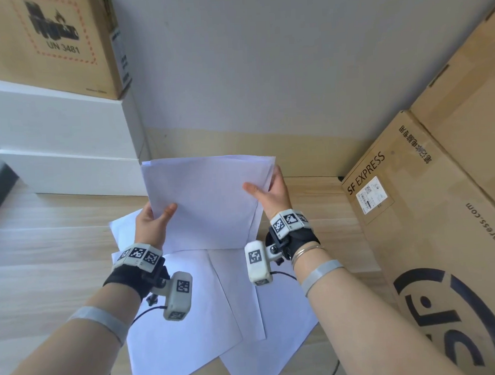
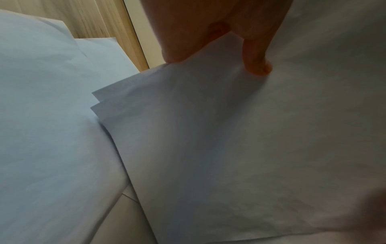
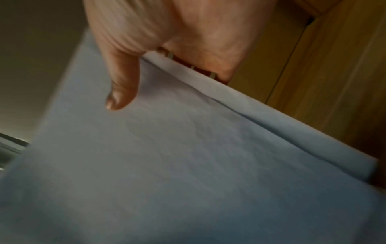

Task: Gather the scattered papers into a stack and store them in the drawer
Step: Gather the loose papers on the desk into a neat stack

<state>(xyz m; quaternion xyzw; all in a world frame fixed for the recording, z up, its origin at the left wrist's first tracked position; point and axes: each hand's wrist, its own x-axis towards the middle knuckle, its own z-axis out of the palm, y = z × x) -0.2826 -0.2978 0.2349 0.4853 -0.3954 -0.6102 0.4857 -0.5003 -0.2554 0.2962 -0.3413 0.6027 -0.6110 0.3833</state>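
Note:
A loose stack of white papers (image 1: 207, 201) is held up above the wooden floor, its sheets slightly fanned at the corners. My left hand (image 1: 153, 221) grips its lower left edge, thumb on top and fingers behind. My right hand (image 1: 269, 194) grips the right edge the same way. In the left wrist view the thumb presses the paper stack (image 2: 229, 132), whose offset corners show. The right wrist view has the thumb lying on the top sheet (image 3: 188, 148). Several more sheets (image 1: 190, 319) lie overlapping on the floor beneath my wrists. No drawer opening is visible.
A white stepped cabinet (image 1: 66, 145) stands at the left, with a cardboard box (image 1: 49, 40) on top. Large SF Express cardboard boxes (image 1: 431, 206) line the right side. A grey wall (image 1: 262, 57) is straight ahead. Wooden floor (image 1: 43, 255) spreads to the left.

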